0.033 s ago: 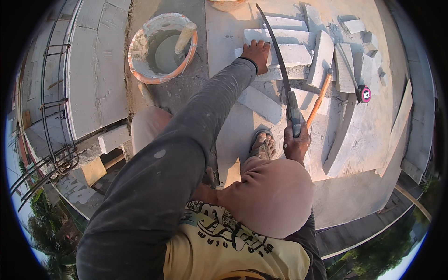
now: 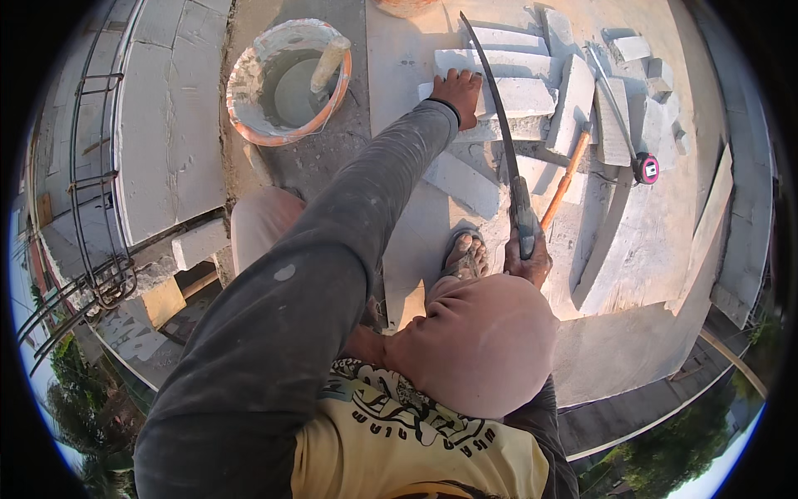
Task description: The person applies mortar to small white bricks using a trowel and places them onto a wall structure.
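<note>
Partly, the saw [image 2: 506, 135] is covered at its handle [image 2: 523, 220] by the right hand [image 2: 530, 261], wrapped round it; the right forearm is hidden by the knee [image 2: 503, 341]. With arm extended, the left hand [image 2: 459, 96], fingers slightly spread, is laid on pale blocks [image 2: 524, 97], left of the blade [image 2: 493, 84].

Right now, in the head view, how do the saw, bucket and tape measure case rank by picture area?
1. Bucket: broadest.
2. Saw: long but thin.
3. Tape measure case: smallest.
The saw may be nearer the camera, flattering its size.
</note>
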Available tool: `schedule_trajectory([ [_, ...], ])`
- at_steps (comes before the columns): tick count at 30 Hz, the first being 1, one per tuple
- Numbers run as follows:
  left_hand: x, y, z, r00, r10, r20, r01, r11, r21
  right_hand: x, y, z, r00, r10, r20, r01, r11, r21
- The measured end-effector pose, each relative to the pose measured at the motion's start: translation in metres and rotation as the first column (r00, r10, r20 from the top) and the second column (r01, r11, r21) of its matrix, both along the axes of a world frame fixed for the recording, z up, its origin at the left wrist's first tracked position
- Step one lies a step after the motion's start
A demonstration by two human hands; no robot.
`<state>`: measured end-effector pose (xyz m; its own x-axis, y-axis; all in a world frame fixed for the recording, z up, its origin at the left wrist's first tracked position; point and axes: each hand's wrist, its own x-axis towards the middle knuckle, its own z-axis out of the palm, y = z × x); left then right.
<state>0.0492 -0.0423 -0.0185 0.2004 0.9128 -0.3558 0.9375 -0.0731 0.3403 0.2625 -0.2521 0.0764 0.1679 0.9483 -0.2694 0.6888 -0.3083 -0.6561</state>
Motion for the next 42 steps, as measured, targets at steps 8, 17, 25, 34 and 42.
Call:
schedule_trajectory([
  [8, 0.002, 0.006, -0.006, 1.000, 0.002, -0.027, 0.000, 0.999, 0.051, -0.008, 0.039, -0.001, 0.981, 0.168, 0.093, -0.184, 0.957, 0.222],
  [17, 0.009, 0.015, 0.004, 0.999, 0.025, 0.034, -0.026, 0.999, 0.031, 0.046, -0.047, -0.018, 0.940, -0.112, -0.322, 0.165, 0.976, 0.141],
  [25, -0.004, 0.022, 0.017, 0.997, 0.074, 0.015, -0.073, 0.997, -0.018, 0.009, 0.017, -0.018, 0.999, -0.031, -0.035, 0.032, 0.999, 0.031],
  [34, 0.008, 0.021, 0.003, 0.997, 0.067, 0.033, -0.068, 0.997, 0.032, -0.019, 0.101, -0.034, 0.939, 0.264, 0.220, -0.314, 0.919, 0.240],
  [42, -0.004, 0.016, 0.010, 0.996, 0.091, 0.004, -0.091, 0.995, -0.045, -0.007, 0.045, -0.015, 1.000, -0.005, -0.010, 0.005, 1.000, -0.013],
])
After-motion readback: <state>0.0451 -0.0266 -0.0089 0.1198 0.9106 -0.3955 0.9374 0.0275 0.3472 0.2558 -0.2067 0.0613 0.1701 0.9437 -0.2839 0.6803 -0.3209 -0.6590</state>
